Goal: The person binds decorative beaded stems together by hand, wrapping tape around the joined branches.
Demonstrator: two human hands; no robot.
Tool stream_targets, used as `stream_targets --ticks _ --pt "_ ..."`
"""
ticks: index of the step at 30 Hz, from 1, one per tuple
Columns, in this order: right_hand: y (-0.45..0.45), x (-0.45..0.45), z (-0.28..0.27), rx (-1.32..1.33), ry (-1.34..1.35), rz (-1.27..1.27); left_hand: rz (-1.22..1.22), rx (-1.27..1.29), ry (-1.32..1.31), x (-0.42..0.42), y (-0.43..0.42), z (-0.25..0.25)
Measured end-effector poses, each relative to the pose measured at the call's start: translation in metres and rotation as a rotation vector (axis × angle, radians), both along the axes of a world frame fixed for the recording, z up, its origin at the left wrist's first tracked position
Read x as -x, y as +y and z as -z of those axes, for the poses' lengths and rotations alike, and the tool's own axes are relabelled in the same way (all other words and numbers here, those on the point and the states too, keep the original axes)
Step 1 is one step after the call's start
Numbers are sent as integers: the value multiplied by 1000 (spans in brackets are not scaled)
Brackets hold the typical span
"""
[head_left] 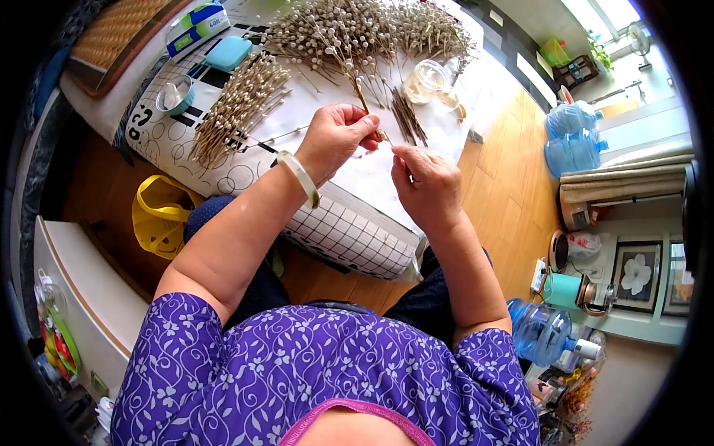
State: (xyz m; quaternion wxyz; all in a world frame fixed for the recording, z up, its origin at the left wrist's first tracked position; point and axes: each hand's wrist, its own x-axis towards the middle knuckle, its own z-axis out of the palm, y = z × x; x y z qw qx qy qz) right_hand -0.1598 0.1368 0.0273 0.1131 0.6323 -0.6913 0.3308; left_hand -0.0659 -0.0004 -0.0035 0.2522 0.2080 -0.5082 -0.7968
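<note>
The left hand (342,137) is closed on a brown stem (361,97), pinching it between thumb and fingers above the near part of the table; the stem runs away from the hand toward the far side, where its upper end is lost against a large pile of budded branches (327,30); the part inside the grip is hidden by the fingers. The right hand (428,182), just to the right and slightly nearer, has its fingertips drawn together on a thin strand (388,143); the strand spans the small gap between the hands, too fine for its material to be made out, and the palm is turned out of sight.

A pale bangle (299,180) circles the left wrist; left of it lies a bundle of budded stems (245,104), its individual stalks hard to separate; right of the left hand, bare dark sticks (407,119) lie near a clear round container (429,76), whose contents cannot be told. At the far left are a light-blue box (228,53) and a green-and-blue packet (197,30), its lettering mostly unreadable; the far edge of the branch pile is cut off at the top; a yellow basket (160,215) on the left is partly hidden behind the left arm.
</note>
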Motion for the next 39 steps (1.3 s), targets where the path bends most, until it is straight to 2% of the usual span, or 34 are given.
stream_targets --ticks 4,7,10,15,17,21,24,30,35,38,39 --pt "0 2 0 43 -1 8 -8 -4 16 1 -2 2" --pt "1 0 -1 51 -192 -16 -11 5 -2 1 -1 1" --pt "-2 -2 3 60 -173 -96 -3 17 -6 1 -1 1" --pt "-1 0 0 -47 -133 -4 -16 39 -29 1 1 -1" --pt "0 2 3 -22 -240 20 -23 55 -45 1 1 -1" --pt "1 -3 4 52 -278 -63 -21 31 -21 2 2 4" --pt "0 2 4 -67 -213 35 -38 44 -29 1 0 0" --pt "-13 78 14 -9 -459 196 -13 70 -21 0 -1 -4" --pt "-51 148 -21 -133 78 293 -19 57 -15 0 0 -6" --pt "-84 158 -31 -424 237 266 -14 55 -21 -1 -1 -7" --pt "-90 161 -33 -426 240 264 -15 50 -26 -1 -3 -7"
